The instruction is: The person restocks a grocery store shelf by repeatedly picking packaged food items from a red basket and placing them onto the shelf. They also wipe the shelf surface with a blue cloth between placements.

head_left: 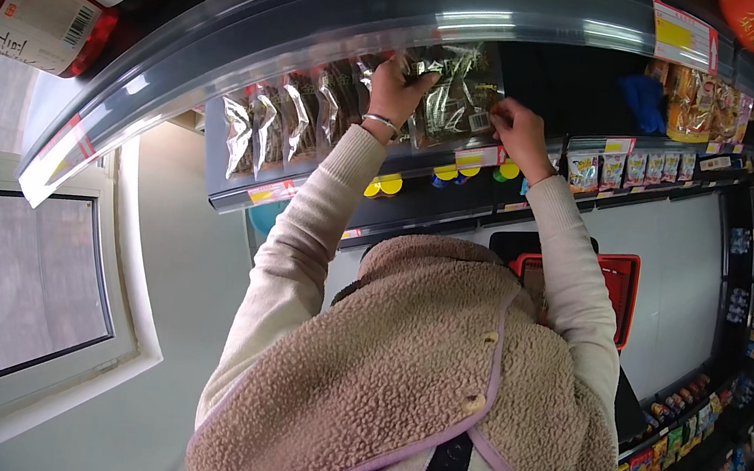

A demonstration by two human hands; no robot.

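A row of clear, shiny plastic bags of dark dried goods (pixel 302 118) stands upright on a dark shelf. At the row's right end, a larger-looking clear bag (pixel 455 94) faces up with a small label near its corner. My left hand (pixel 394 97), with a bracelet at the wrist, is closed over the bags' upper edge; its thumb points right and some fingertips are hidden among the plastic. My right hand (pixel 521 138) pinches the right edge of the labelled bag near the shelf front.
A shelf edge (pixel 352 27) curves above my hands. Large labelled jars (pixel 49 21) stand upper left. Right of the bags lie a blue item (pixel 643 102) and packaged snacks (pixel 703 106). Yellow-lidded containers (pixel 385 185) sit below. A red basket (pixel 621 296) is behind my right arm; a window (pixel 11 274) is left.
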